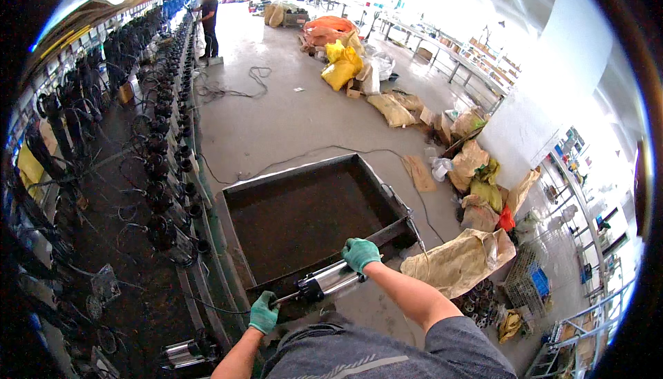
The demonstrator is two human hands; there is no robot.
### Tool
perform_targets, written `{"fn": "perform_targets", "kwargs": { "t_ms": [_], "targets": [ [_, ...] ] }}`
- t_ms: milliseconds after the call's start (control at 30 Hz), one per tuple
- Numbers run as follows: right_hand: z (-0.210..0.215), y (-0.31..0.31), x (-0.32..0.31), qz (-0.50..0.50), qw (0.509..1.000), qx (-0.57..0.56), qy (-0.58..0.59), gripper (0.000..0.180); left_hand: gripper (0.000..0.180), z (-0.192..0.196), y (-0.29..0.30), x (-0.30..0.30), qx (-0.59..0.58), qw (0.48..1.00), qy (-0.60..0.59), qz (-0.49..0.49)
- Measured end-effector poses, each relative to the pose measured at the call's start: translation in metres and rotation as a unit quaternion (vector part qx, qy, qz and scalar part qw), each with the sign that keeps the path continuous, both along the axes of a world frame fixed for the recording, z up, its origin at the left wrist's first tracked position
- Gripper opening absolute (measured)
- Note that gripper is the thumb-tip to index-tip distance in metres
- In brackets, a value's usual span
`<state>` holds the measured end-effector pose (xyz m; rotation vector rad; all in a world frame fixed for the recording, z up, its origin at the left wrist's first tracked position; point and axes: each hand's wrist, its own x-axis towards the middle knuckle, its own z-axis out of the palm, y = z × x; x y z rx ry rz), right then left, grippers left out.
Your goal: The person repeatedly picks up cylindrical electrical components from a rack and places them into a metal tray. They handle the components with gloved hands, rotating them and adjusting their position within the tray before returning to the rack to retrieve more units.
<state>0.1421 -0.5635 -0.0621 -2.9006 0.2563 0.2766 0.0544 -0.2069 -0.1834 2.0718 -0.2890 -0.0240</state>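
- Cylinder (330, 281): silver metal body with black end caps and a thin rod sticking out at its lower-left end. Carried in both hands above the near rim of the cart, just in front of the person's chest.
- Long axis: runs from lower left to upper right, roughly along the cart's near edge, the rod end lower and to the person's left.
- Left hand (263, 312): green glove, clenched around the rod end.
- Right hand (360, 253): green glove, closed over the upper-right end of the body. This hand sits higher and further from the person; neither is free.
- Cart (387, 234): large, dark, open-topped metal tray with low walls, directly ahead of the hands. Its floor looks bare and dark; nothing distinct shows inside.
- Rack (166, 144): long line of dark motor-like units and cables on the person's left, running away into the room.
- Sacks (459, 261): tan bags on the floor to the right, with more yellow and orange ones further off.
- Crate (528, 279): wire basket beside the nearest sack; contents unclear.
- Another person (207, 20): standing far off, beside the rack.
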Motion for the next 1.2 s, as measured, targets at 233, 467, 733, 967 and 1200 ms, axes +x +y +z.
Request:
{"fn": "perform_targets", "kwargs": {
  "t_ms": [233,467,733,967,1200],
  "targets": [
    [0.004,0.000,0.001,0.002,1.000,0.014,-0.015,0.031,0.035,0.050,0.009,0.034,0.324,0.927,0.092,-0.163],
    [0.001,0.000,0.001,0.012,1.000,0.018,-0.019,0.032,0.037,0.022,0.011,0.016,0.380,0.920,-0.061,-0.079],
    [0.007,0.001,0.003,0.012,1.000,0.027,0.001,0.035,0.029,0.045,0.006,0.017,-0.298,0.791,0.531,0.061],
    [-0.002,-0.002,0.002,0.023,1.000,0.007,-0.009,0.033,0.027,0.006,0.007,-0.001,-0.071,0.995,0.069,-0.019],
    [0.014,-0.011,0.007,0.032,0.992,0.115,0.036,0.043,0.041,0.016,0.009,0.001,-0.009,0.993,0.114,-0.001]
  ]
}}
